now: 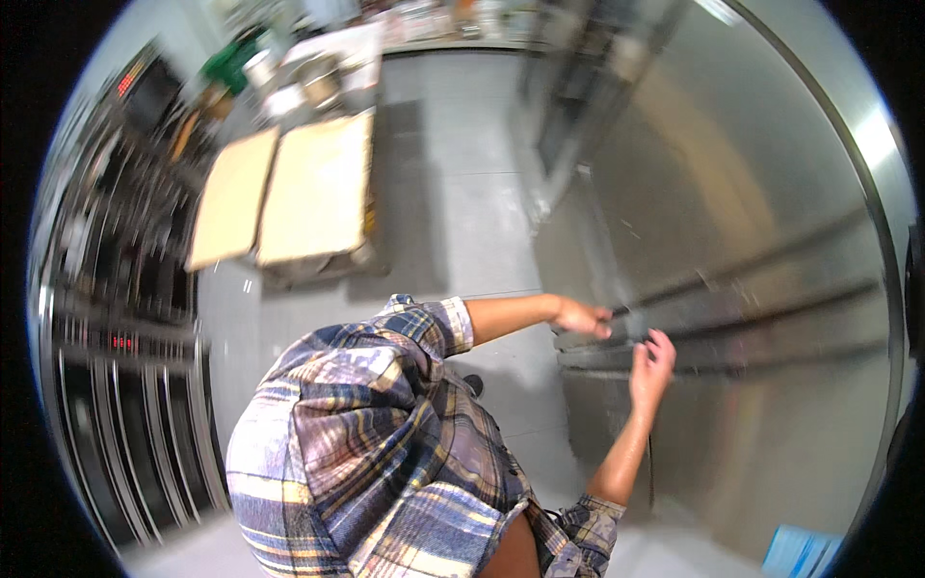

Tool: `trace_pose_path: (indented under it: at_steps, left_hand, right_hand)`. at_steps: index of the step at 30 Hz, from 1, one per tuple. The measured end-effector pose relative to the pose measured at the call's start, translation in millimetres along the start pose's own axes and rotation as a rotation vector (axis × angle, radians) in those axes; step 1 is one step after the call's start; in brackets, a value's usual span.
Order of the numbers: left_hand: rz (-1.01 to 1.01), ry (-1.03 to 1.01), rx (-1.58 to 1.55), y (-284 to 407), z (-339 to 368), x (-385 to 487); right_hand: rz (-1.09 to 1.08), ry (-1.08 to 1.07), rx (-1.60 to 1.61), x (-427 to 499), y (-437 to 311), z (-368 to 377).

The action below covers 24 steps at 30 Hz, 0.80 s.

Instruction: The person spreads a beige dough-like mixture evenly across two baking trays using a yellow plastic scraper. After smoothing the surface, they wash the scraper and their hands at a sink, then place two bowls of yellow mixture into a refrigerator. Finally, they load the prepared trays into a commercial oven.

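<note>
Before me stands a tall stainless steel cabinet (759, 448) with dark horizontal gaps across its front. My left hand (584, 318) reaches out to the near end of one dark gap, fingertips at the steel edge. Blur hides whether those fingers grip anything. Lower down, my right hand (652, 365) is raised close to the same front, thumb and fingers bent and apart. No held object shows in it, and whether it touches the steel is unclear.
A work table (318, 267) carries two pale flat boards (314, 188) and a metal pot (318, 79). Ovens with glass doors (123, 433) line the left side. Grey floor (477, 144) runs between the table and the cabinet. A blue-and-white package (798, 553) sits bottom right.
</note>
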State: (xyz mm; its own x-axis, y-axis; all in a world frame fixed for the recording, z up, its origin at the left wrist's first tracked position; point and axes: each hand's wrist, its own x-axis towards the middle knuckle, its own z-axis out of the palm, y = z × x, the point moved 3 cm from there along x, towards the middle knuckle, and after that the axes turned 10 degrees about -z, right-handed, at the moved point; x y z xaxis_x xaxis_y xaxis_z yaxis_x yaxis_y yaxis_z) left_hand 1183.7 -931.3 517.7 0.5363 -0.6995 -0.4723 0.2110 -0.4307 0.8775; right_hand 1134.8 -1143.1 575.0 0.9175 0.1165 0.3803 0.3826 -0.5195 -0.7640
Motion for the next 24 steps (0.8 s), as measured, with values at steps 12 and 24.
trace_pose_path:
  at_steps: [12,24]
  left_hand:
    - [-0.447,1.136,-0.877,-320,45,-381]
    - [-0.325,1.923,-1.745,-370,115,-438]
  right_hand:
    - [-0.064,-0.067,-0.987,221,145,16]
    - [-0.449,-1.188,0.222,155,-130,567]
